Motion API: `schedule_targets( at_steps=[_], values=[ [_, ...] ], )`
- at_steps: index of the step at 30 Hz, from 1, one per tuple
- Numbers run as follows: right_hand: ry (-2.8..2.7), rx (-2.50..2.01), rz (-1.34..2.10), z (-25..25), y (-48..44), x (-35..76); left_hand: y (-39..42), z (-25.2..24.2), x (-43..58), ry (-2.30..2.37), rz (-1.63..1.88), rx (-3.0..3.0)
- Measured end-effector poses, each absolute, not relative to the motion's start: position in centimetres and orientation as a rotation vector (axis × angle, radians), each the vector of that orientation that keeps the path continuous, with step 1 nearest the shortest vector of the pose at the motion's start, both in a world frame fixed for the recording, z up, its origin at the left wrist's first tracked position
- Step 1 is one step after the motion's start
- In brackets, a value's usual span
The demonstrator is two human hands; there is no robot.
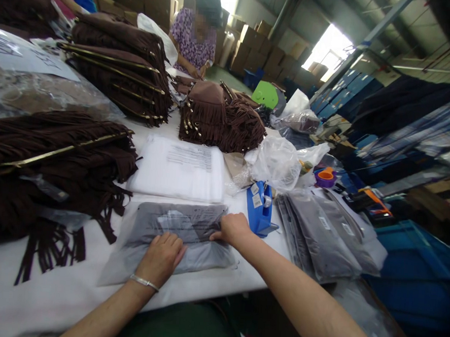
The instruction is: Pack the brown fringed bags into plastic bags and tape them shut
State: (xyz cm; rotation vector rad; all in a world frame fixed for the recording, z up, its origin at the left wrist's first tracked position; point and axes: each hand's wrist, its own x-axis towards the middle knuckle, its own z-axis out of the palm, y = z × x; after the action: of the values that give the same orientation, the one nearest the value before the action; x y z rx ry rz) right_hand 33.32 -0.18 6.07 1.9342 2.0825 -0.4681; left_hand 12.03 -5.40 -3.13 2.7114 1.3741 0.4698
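A dark garment packed in a clear plastic bag (175, 226) lies on the white table (49, 295) in front of me. My left hand (161, 258) presses flat on the bag's near edge, fingers together and stretched out, a bracelet on the wrist. My right hand (233, 228) rests on the bag's right end, fingers curled down onto the plastic beside a blue tape dispenser (259, 207).
A stack of empty white bags (181, 168) lies behind the packed one. Piles of brown fringed fabric (49, 168) fill the left and back. Finished grey packs (320, 235) lie at right. Another person (197, 32) works at the far end.
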Motion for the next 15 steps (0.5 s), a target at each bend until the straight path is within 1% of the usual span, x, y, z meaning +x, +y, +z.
schedule_targets(
  at_steps=[2, 3, 4, 5, 6, 7, 8, 9, 10, 11, 12, 15],
  values=[
    [2.106, 2.038, -0.511, 7.0, -1.3, 34.6, -5.4, -3.3, 12.0, 1.379, 0.495, 2.702],
    [2.142, 2.086, -0.586, 7.3, -2.4, 34.8, -5.4, -3.4, 11.9, 1.381, 0.511, 2.684],
    [2.203, 2.169, -0.754, 7.3, -3.6, 34.6, -5.4, -3.5, 11.9, 1.386, 0.529, 2.656],
    [2.273, 2.285, -1.045, 7.2, -5.0, 34.1, -5.4, -3.6, 11.8, 1.388, 0.553, 2.616],
    [2.309, 2.406, -1.481, 6.9, -6.5, 33.4, -5.4, -3.6, 11.7, 1.385, 0.586, 2.567],
    [2.246, 2.491, -2.061, 6.5, -7.9, 32.5, -5.4, -3.5, 11.7, 1.370, 0.633, 2.513],
    [2.037, 2.468, -2.686, 6.0, -9.2, 31.5, -5.5, -3.2, 11.6, 1.344, 0.696, 2.460],
    [1.704, 2.342, -3.246, 5.6, -10.3, 30.5, -5.7, -2.8, 11.6, 1.310, 0.773, 2.412],
    [1.362, 2.162, -3.623, 5.2, -11.2, 29.7, -5.9, -2.1, 11.5, 1.268, 0.850, 2.369],
    [1.061, 1.985, -3.855, 5.0, -11.7, 29.0, -6.2, -1.3, 11.5, 1.224, 0.924, 2.333],
    [0.823, 1.847, -3.987, 4.9, -12.1, 28.5, -6.6, -0.4, 11.6, 1.181, 0.986, 2.305],
    [0.454, 1.630, -4.130, 4.8, -12.3, 27.9, -7.8, 2.3, 11.9, 1.078, 1.075, 2.257]
  ],
)
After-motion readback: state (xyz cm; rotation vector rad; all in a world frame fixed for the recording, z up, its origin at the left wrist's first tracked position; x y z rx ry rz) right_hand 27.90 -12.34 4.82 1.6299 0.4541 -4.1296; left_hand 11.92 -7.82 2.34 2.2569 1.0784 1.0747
